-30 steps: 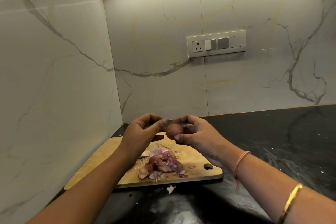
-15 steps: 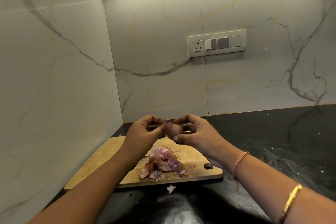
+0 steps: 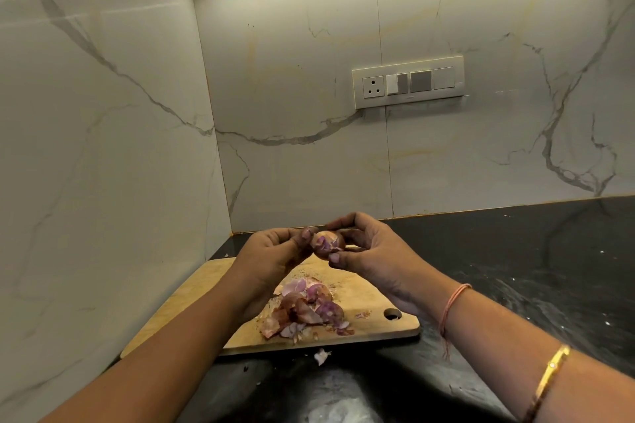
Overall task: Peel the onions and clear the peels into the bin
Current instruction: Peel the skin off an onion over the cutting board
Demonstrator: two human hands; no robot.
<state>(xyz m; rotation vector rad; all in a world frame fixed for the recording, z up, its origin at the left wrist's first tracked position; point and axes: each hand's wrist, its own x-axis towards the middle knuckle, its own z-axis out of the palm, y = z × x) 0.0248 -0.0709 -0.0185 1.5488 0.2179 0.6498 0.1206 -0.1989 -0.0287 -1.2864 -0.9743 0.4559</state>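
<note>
**Peeling an onion above the board**

We begin with the white marble walls that meet in a corner, and the black countertop running along their foot. A switch panel is set into the back wall.

On the countertop, pushed towards the corner, lies a wooden cutting board with a hanging hole at its right end.

We see both hands raised over the board's far part. The right hand curls its thumb and fingers round the onion, holding it in the air. The left hand is curled too, its fingertips pinching at the onion's left side, where purple skin shows loose.

Below the hands, a heap of purple and brown peels sits on the board.

One stray peel lies on the countertop just off the board's near edge.
</note>
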